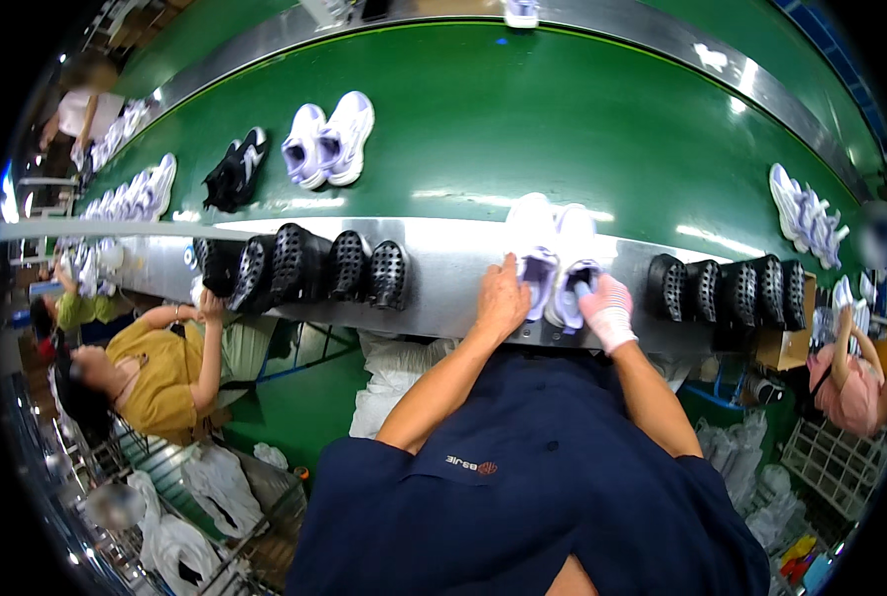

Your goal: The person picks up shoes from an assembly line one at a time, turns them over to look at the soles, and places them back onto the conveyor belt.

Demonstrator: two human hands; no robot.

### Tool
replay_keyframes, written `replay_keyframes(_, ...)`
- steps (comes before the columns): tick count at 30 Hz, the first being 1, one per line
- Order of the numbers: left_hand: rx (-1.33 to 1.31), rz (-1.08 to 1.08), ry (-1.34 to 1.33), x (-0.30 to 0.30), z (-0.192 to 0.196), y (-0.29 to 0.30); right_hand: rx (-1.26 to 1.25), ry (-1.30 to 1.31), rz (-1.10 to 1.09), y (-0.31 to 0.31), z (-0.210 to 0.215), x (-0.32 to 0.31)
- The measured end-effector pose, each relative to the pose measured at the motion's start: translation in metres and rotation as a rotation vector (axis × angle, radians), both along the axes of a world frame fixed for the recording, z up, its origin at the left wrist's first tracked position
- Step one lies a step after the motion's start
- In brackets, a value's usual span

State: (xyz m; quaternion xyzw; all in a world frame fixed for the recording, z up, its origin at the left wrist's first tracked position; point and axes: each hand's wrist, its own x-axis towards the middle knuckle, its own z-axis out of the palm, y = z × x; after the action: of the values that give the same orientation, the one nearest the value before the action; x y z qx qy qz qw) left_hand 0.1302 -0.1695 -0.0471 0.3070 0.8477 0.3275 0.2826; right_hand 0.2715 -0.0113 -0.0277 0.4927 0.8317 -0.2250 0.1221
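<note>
A pair of white and lilac sneakers stands toes away from me at the metal edge of the green work surface. My bare left hand (503, 298) is closed at the outer side of the left sneaker (531, 238), near its heel. On my right hand (608, 310) is a pink and white striped glove. Its fingers are closed at the collar of the right sneaker (575, 243), partly inside the opening. The fingertips there are hidden.
Black perforated rounded pieces stand in a left row (301, 263) and a right row (743, 290). Beyond lie lilac sneakers (344, 139), black shoes (237, 171) and more pale shoes (806, 219). Co-workers sit left (155, 377) and right (851, 382).
</note>
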Motion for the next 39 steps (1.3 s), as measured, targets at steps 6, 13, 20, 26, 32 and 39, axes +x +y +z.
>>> replay_keyframes(6,0.126,0.180,0.556,-0.040,0.069,-0.088,0.012,0.198,-0.012,-0.010,0.070,0.036)
replay_keyframes(13,-0.172,0.527,0.898,-0.112,0.049,-0.180,-0.272,0.514,0.178,-0.070,0.089,-0.025)
replay_keyframes(20,0.226,0.249,0.828,-0.078,0.139,-0.135,-0.607,0.632,0.028,-0.092,0.093,-0.062)
replay_keyframes(26,0.503,0.482,-0.979,-0.016,0.100,-0.101,-1.011,0.791,-0.394,-0.108,0.093,-0.052)
replay_keyframes(32,0.501,0.515,-1.438,-0.008,0.075,-0.097,-0.308,0.494,-0.134,-0.105,0.086,-0.022)
replay_keyframes(39,0.477,0.590,-1.726,-0.003,0.053,-0.089,-0.431,0.608,-0.126,-0.111,0.089,-0.040)
